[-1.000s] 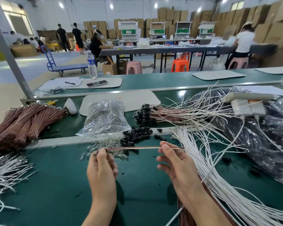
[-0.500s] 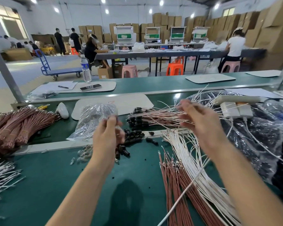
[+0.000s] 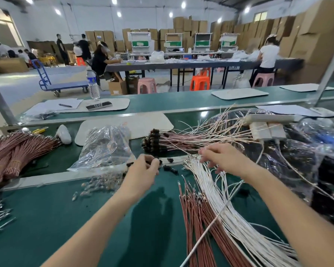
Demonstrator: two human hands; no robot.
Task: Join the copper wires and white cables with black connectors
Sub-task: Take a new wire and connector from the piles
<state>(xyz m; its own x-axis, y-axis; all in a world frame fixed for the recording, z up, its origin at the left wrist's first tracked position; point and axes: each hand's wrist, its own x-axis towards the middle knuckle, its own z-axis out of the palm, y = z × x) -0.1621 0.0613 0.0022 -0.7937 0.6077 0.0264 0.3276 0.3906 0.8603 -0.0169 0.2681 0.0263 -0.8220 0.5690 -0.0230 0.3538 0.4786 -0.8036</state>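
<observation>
Reaching at 12 o'clock: left hand (image 3: 143,172) pinches a black connector (image 3: 149,162); right hand (image 3: 226,159), grip unclear, touches white cables (image 3: 218,197), where tangled strands may lift together

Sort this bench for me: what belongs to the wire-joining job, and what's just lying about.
Job: copper wires, white cables, black connectors, joined bundle.
Lying about: water bottle, pen, power strip.
</observation>
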